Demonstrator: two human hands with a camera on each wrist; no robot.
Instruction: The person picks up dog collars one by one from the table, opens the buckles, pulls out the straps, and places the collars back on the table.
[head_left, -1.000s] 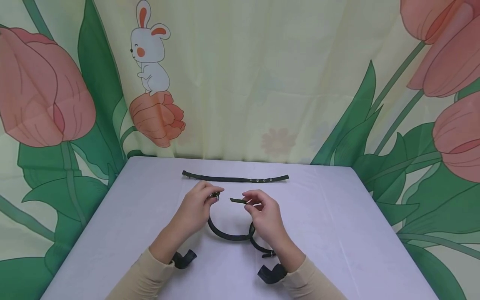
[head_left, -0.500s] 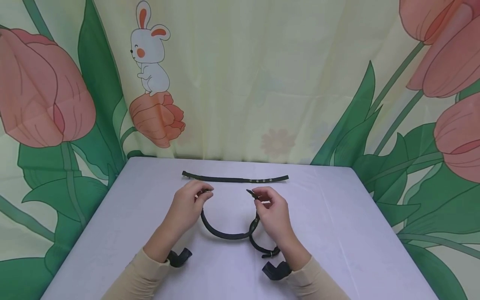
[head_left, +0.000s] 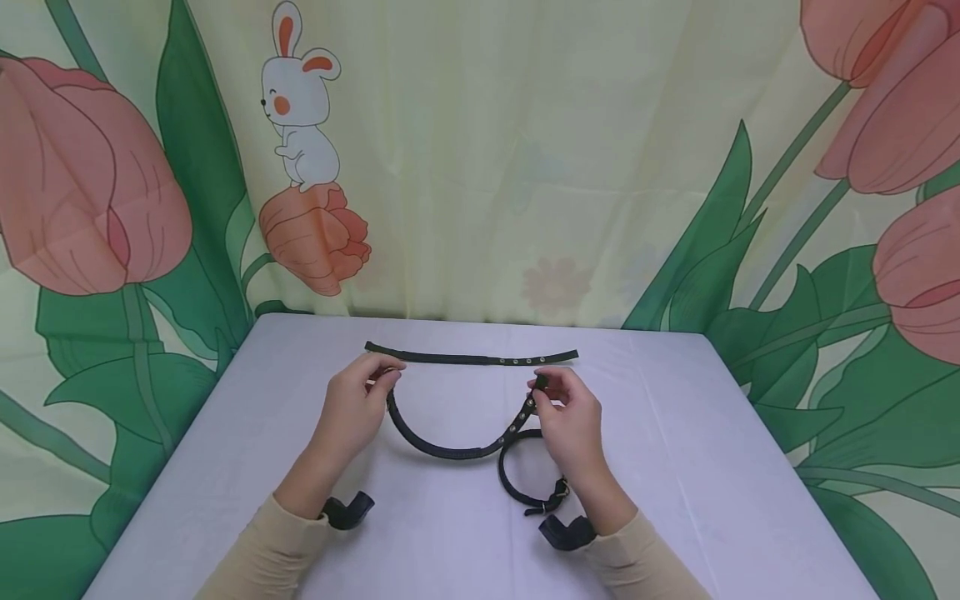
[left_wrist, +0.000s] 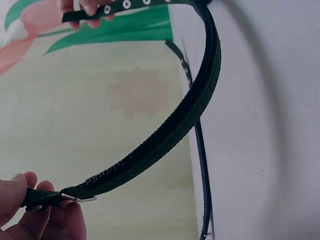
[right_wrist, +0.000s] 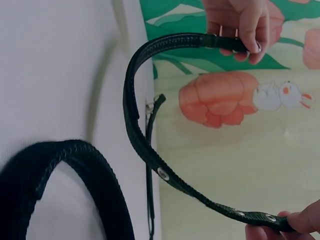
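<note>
A dark collar (head_left: 442, 452) with metal eyelets hangs in a U between both hands. My left hand (head_left: 352, 408) pinches its buckle end. In the left wrist view the metal buckle (left_wrist: 79, 198) shows beside those fingers. The holed end is pinched between thumb and fingers of my right hand (head_left: 576, 417). Several eyelets (right_wrist: 163, 173) line that end in the right wrist view. Just left of the right wrist stands a second collar (head_left: 504, 477), buckled into a loop on the table. Farther back, a third collar (head_left: 450, 358) lies stretched out flat.
A white cloth covers the table (head_left: 675, 467). Behind it hangs a curtain (head_left: 480, 167) printed with tulips and a rabbit. Black devices sit at both wrists, the left device (head_left: 348, 511) and the right device (head_left: 567, 533), near the tabletop.
Both hands have moved apart, left hand leftward and right hand rightward, spreading the held collar into a wider U. The looped and flat collars stay in place.
</note>
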